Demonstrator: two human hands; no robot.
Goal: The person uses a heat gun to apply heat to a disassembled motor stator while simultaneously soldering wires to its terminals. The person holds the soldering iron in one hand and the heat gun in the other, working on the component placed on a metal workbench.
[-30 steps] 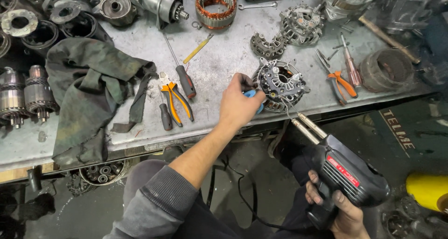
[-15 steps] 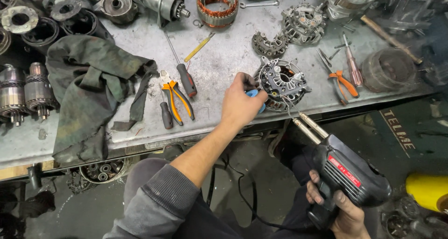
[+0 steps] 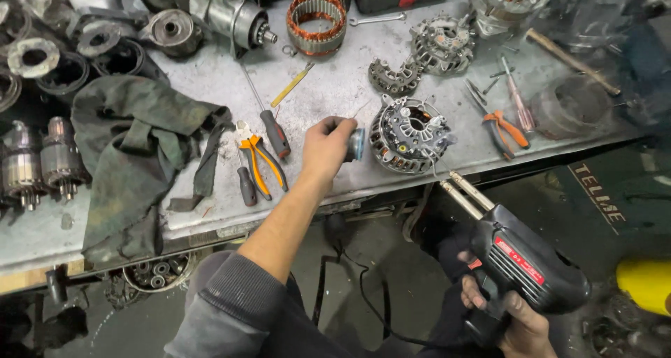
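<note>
Head view, looking down over a cluttered grey tabletop (image 3: 335,85). Left hand (image 3: 327,147) reaches across it, fingers (image 3: 334,126) clamped together on a small blue-and-silver spool (image 3: 357,144); a thin strand appears to run up and right from it, too fine to be sure. Spool sits just beside the alternator rear housing (image 3: 409,134), which lies flat near the tabletop's front edge, open face up, axis vertical. Right hand (image 3: 514,316) is below tabletop level, fingers wrapped on the grip of a black soldering gun (image 3: 521,264). Gun's long axis runs diagonally, twin tips (image 3: 461,189) pointing up and left toward the housing, close beneath it but not touching. Judgement: the joint work on the housing is not under way at this instant; tips and spool are both off the part, so the contact step remains. Nearby: orange pliers (image 3: 260,161), red-handled screwdriver (image 3: 272,131), green rag (image 3: 133,148), copper-wound stator (image 3: 316,23).
</note>
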